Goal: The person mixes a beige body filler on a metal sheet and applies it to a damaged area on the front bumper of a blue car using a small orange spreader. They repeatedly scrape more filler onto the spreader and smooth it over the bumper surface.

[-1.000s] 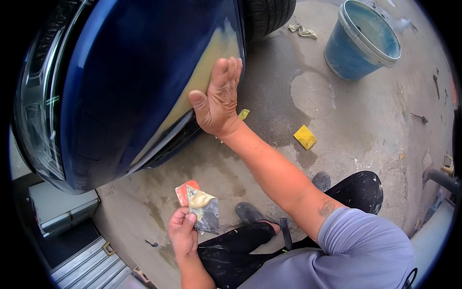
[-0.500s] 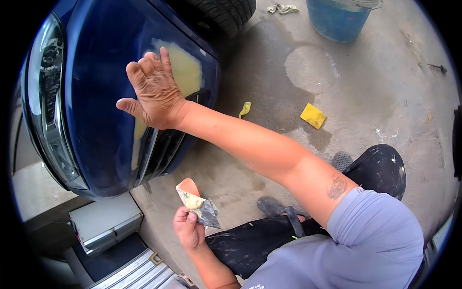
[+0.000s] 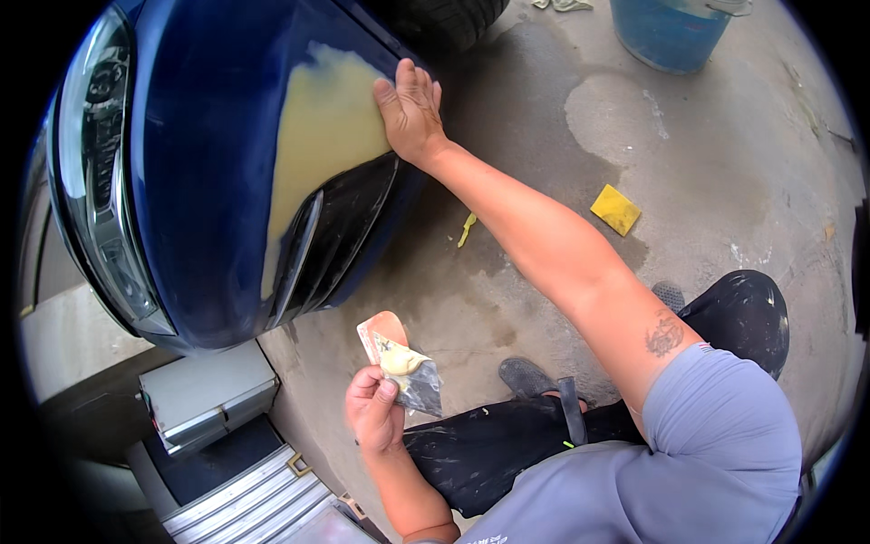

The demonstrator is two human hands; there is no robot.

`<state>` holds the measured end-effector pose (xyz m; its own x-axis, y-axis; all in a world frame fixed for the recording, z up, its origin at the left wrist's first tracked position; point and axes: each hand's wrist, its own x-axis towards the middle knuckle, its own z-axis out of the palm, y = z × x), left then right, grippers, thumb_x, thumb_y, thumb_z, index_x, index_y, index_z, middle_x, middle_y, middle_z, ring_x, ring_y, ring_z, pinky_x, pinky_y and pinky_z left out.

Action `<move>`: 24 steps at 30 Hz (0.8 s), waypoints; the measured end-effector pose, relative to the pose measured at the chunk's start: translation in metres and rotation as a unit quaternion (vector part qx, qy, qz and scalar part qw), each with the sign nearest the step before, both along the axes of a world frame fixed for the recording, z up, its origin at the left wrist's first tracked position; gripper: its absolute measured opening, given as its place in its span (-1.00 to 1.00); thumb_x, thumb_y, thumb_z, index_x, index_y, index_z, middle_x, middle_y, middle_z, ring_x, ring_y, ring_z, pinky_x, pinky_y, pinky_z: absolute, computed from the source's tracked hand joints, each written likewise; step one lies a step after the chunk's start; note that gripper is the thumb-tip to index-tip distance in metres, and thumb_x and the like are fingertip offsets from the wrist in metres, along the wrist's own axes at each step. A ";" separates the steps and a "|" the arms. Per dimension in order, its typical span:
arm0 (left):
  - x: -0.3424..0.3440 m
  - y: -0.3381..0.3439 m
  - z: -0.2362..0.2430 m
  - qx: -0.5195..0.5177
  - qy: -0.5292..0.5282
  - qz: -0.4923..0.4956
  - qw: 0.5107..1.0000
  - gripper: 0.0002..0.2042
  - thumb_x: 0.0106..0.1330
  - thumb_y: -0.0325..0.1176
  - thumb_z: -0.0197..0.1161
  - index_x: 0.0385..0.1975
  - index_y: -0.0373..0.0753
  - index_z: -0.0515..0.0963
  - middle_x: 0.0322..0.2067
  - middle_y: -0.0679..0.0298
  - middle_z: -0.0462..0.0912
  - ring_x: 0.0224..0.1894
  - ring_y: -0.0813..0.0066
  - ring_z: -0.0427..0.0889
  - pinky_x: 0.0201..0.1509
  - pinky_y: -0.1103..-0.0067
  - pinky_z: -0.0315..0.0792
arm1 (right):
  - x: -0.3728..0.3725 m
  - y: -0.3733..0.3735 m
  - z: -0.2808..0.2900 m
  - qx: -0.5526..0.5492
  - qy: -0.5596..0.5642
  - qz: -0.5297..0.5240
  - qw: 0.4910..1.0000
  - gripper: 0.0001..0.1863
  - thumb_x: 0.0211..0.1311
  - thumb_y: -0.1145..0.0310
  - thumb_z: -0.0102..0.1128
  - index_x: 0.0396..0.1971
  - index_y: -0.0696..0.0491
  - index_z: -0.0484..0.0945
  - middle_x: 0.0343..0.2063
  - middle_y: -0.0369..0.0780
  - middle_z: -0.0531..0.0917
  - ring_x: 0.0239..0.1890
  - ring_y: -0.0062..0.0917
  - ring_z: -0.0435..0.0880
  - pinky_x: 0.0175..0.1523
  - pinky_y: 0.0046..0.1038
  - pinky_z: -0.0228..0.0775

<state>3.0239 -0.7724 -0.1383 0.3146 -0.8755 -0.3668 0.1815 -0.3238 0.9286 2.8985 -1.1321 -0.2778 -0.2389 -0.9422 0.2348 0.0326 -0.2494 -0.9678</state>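
I've got my left grip (image 3: 373,412) pinched round a putty-smeared dark plate (image 3: 423,390) and orange spreader (image 3: 384,326), near middle. My right grip (image 3: 415,118) is open, empty, at the right edge of the beige patch (image 3: 322,131) on the blue bumper (image 3: 204,199) to the left

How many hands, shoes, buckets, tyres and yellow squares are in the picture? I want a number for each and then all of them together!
Left hand and right hand: 2
Left shoe and right shoe: 2
Blue bucket: 1
Tyre: 1
Yellow square: 1
Total: 7
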 end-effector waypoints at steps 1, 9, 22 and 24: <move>0.000 0.002 0.000 -0.003 0.003 -0.005 1.000 -0.82 0.26 -0.52 0.36 -0.19 -0.40 0.57 -0.16 0.12 0.70 -0.14 0.40 0.67 0.08 0.47 0.51 | 0.000 0.002 0.028 -0.057 0.039 0.009 0.998 -0.13 0.41 -0.30 -0.27 0.26 0.28 0.14 0.08 0.04 0.32 0.26 -0.04 0.19 0.47 0.07 -0.37; 0.006 -0.018 -0.005 0.001 0.007 -0.057 0.998 -0.83 0.28 -0.52 0.35 -0.19 -0.40 0.58 -0.22 0.20 0.70 -0.19 0.51 0.64 0.00 0.57 0.49 | 0.008 0.005 -0.076 0.055 0.054 -0.040 0.996 -0.15 0.48 -0.22 -0.33 0.39 0.28 0.09 0.28 0.08 0.29 0.40 -0.08 0.14 0.48 0.05 -0.34; 0.002 -0.039 0.006 0.001 -0.019 -0.112 0.994 -0.87 0.38 -0.49 0.27 -0.16 -0.37 0.59 -0.27 0.37 0.65 -0.24 0.70 0.53 -0.13 0.70 0.42 | -0.001 0.185 0.002 0.265 -0.248 0.448 0.817 -0.37 0.36 -0.25 0.09 -0.41 0.12 0.61 -0.53 -0.35 0.60 -0.53 -0.70 0.50 -0.45 -0.57 0.34; 0.005 -0.038 0.007 0.000 -0.010 -0.113 0.994 -0.85 0.33 -0.48 0.32 -0.18 -0.38 0.59 -0.29 0.35 0.67 -0.28 0.71 0.56 -0.17 0.71 0.45 | -0.017 0.187 0.047 0.303 -0.247 0.538 0.747 -0.35 0.40 -0.24 0.05 -0.21 0.18 0.61 -0.34 -0.25 0.67 -0.32 -0.64 0.60 -0.22 -0.51 0.49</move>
<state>3.0285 -0.8106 -0.1309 0.1171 -0.9246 -0.3626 0.0866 -0.3542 0.9312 2.8820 -0.9449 -0.2308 0.8169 -0.5486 -0.1782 0.2891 0.6567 -0.6965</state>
